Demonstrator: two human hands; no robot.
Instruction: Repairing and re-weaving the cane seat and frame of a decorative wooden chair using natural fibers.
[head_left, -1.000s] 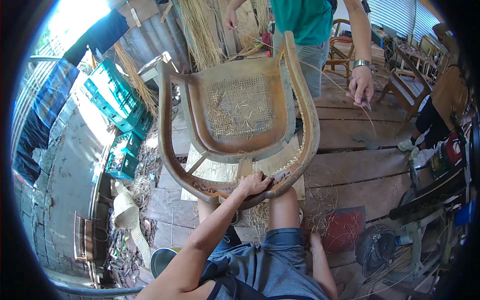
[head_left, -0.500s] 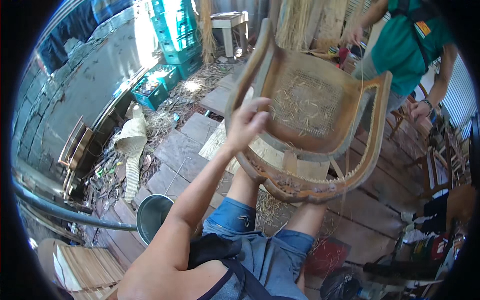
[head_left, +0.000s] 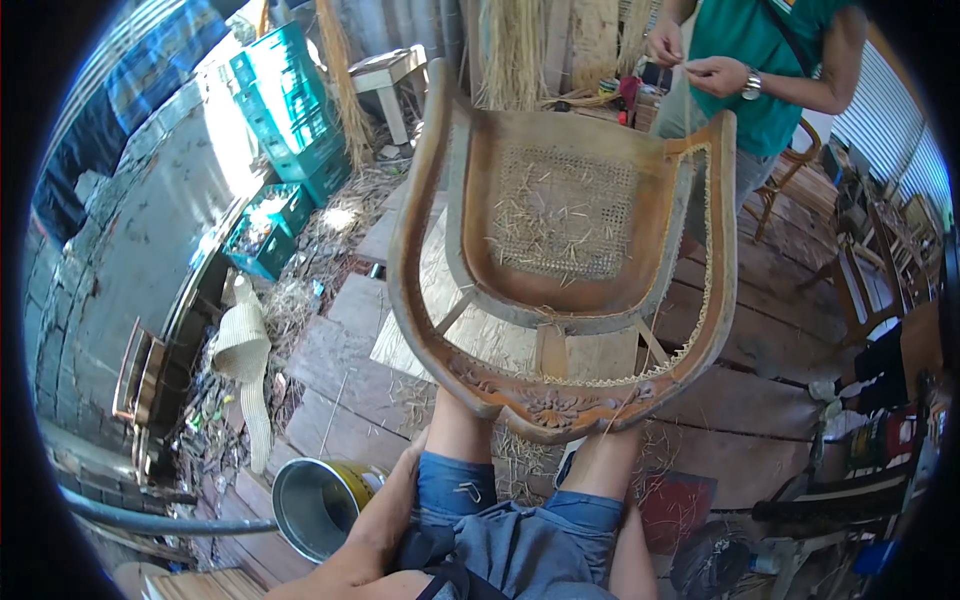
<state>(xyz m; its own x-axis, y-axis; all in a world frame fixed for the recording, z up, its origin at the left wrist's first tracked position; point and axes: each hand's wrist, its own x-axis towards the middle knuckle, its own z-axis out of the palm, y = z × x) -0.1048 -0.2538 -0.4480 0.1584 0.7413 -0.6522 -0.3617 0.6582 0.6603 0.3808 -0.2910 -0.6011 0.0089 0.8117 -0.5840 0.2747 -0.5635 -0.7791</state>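
A carved wooden armchair frame [head_left: 560, 410] stands in front of my knees, its curved top rail toward me. Its woven cane seat [head_left: 560, 215] is strewn with straw bits, and pale cane strands fringe the rail's right inner edge. My left hand [head_left: 413, 458] is down beside my left knee, its fingers hidden behind the leg. My right forearm [head_left: 632, 560] runs along the outside of my right thigh; the hand itself is hidden. Across the chair, a person in a green shirt holds both hands [head_left: 690, 65] close together, seemingly around a thin strand.
A metal bucket [head_left: 310, 510] stands by my left arm. Teal crates [head_left: 290, 110] are stacked at the far left, near a small stool [head_left: 388, 75]. A woven strip [head_left: 243, 345] lies on littered ground. More chairs [head_left: 860, 290] are on the right.
My left hand has left the chair's left armrest and dropped beside my knee. My view has shifted, so the chair sits further left and squarer. The other person's hands have come together.
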